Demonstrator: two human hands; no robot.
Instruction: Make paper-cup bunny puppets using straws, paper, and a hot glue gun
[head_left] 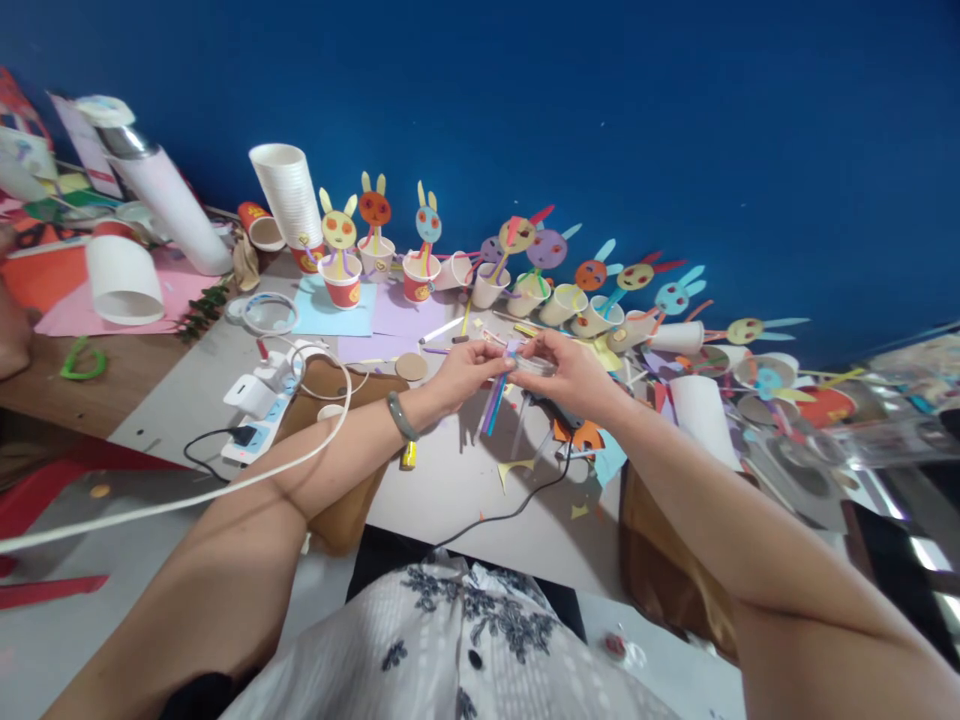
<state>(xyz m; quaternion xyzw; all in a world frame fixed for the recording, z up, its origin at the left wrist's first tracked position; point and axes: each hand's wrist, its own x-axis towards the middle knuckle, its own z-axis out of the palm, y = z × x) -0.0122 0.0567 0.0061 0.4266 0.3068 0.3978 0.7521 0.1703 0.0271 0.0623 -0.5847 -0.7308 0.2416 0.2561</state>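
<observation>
Both hands meet above the middle of the table. My left hand [476, 370] is closed in a pinch on the top of a small bundle of blue and purple strips [495, 405], which hang down. Against it, my right hand [574, 372] is closed around a pale, see-through ring that looks like a roll of clear tape [535, 366]. The fingertips of the two hands almost touch. Just below my right hand lies a dark tool with a black cord [536, 490], partly covered. Orange paper scraps [589, 436] are beside it.
Paper cups with rabbit-faced figures [339, 228] line the wall side. A stack of white cups [285, 190] and a white bottle [169, 200] stand at left. A power strip [262, 425] has a white cable crossing my left forearm. Brown cushions [337, 510] lie at the front edge.
</observation>
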